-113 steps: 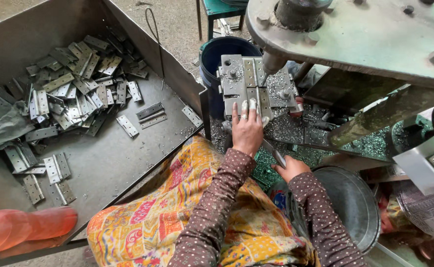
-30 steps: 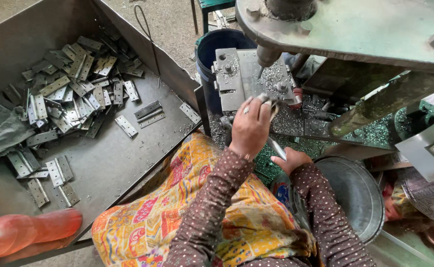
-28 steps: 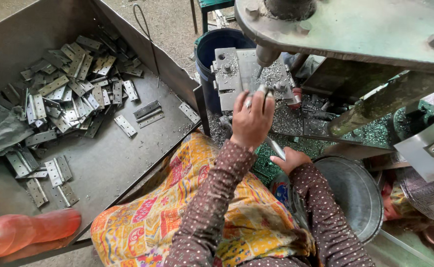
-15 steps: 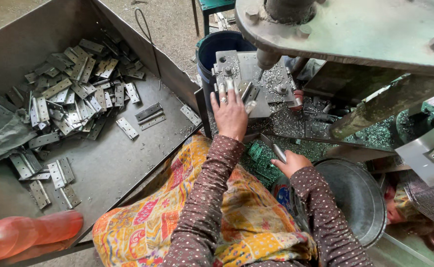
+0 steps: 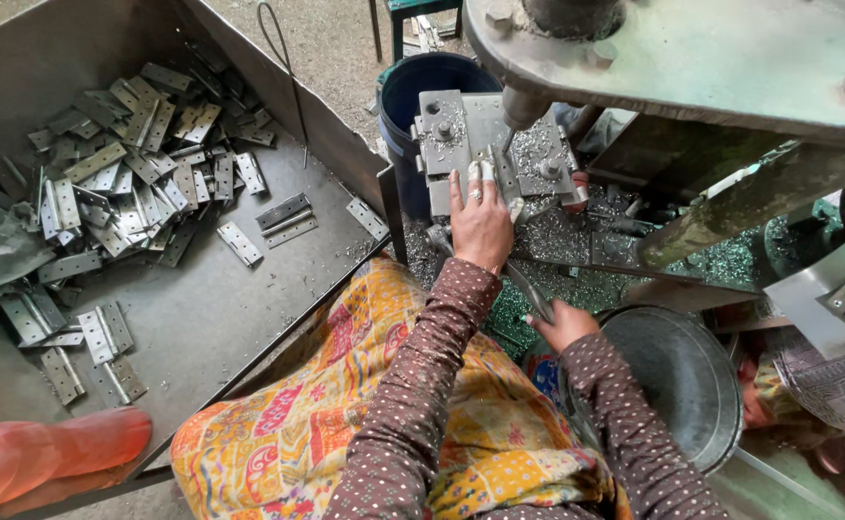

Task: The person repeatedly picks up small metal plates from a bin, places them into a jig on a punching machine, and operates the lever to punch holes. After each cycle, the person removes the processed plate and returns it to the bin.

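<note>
The left hand (image 5: 480, 223) has slid leftward across the press's grey die block (image 5: 461, 144) since a second ago, its fingers now extended, close together and flat on the block. Whatever lies beneath them is hidden. The right hand (image 5: 562, 323) is closed around a thin metal rod (image 5: 530, 292). Metal filings litter the machine bed (image 5: 576, 246). A steel tray (image 5: 201, 318) of loose hinges (image 5: 124, 183) sits alongside, above a bare dirt floor (image 5: 331, 43).

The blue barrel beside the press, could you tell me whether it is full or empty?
Cannot tell: the blue barrel shows only a dark, shadowed inside.
</note>
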